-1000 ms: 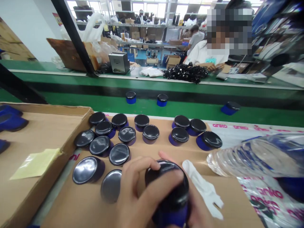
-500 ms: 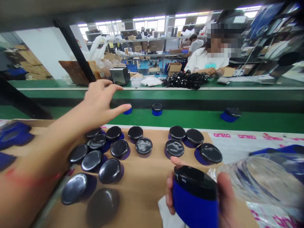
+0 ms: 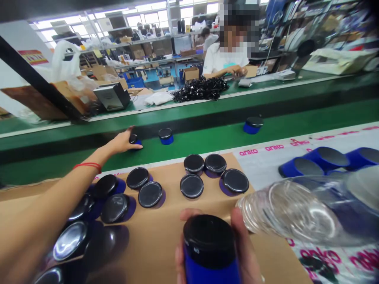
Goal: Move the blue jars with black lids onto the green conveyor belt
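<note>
My right hand (image 3: 244, 256) grips a blue jar with a black lid (image 3: 209, 246) at the bottom centre, upright. My left hand (image 3: 122, 141) is stretched far out onto the green conveyor belt (image 3: 207, 138) and closes around a small blue jar (image 3: 134, 139) standing there. A red string circles that wrist. Between the two hands, several black-lidded blue jars (image 3: 151, 194) stand in groups on a cardboard sheet (image 3: 166, 221).
Two more blue jars (image 3: 166, 135) (image 3: 252, 124) stand on the belt. A stack of clear plastic (image 3: 299, 211) and lidless blue jars (image 3: 325, 157) lie at right. Across the belt a person works beside a pile of black cords (image 3: 201, 87); boxes and a metal device (image 3: 111, 96) sit there.
My left arm has reached further forward and its hand now rests on the jar on the belt. The view swung right; the jar in my right hand stays held.
</note>
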A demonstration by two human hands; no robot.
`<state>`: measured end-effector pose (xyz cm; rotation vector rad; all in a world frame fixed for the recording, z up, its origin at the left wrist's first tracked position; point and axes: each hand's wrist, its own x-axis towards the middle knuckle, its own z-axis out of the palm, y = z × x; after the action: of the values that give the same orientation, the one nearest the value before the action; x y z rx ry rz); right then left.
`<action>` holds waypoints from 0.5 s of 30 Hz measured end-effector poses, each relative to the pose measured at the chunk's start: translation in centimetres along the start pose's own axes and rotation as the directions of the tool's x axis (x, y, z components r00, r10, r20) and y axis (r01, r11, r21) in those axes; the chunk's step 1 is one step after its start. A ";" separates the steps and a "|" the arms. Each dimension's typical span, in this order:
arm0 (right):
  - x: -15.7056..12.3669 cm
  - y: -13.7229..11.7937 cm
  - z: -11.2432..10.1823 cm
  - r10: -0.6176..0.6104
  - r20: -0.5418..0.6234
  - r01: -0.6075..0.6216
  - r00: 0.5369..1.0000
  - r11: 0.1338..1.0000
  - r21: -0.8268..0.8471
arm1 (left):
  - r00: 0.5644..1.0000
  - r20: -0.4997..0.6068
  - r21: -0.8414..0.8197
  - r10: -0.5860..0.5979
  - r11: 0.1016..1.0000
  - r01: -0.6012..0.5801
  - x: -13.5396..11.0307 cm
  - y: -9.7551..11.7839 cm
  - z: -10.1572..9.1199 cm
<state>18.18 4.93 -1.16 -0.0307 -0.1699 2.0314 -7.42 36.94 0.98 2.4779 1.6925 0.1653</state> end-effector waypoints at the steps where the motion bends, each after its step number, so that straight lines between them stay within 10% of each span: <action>1: 0.0 -0.1 0.1 0.023 0.013 -0.023 1.000 1.000 -0.008 | 0.999 0.035 -0.003 0.022 1.000 -0.022 0.4 0.9 0.2; 8: -0.2 -0.2 -0.6 -0.012 0.022 0.012 1.000 1.000 -0.010 | 0.982 0.096 0.002 0.162 0.987 -0.162 3.6 8.6 2.4; 15: 0.2 -0.5 -1.9 -0.065 0.095 0.059 0.993 0.996 0.070 | 0.974 0.150 0.047 0.171 0.983 -0.180 2.4 9.7 1.8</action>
<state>18.70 5.51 -2.99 0.1143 -0.1619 1.9765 2.66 35.55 0.90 2.6112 1.4423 -0.0493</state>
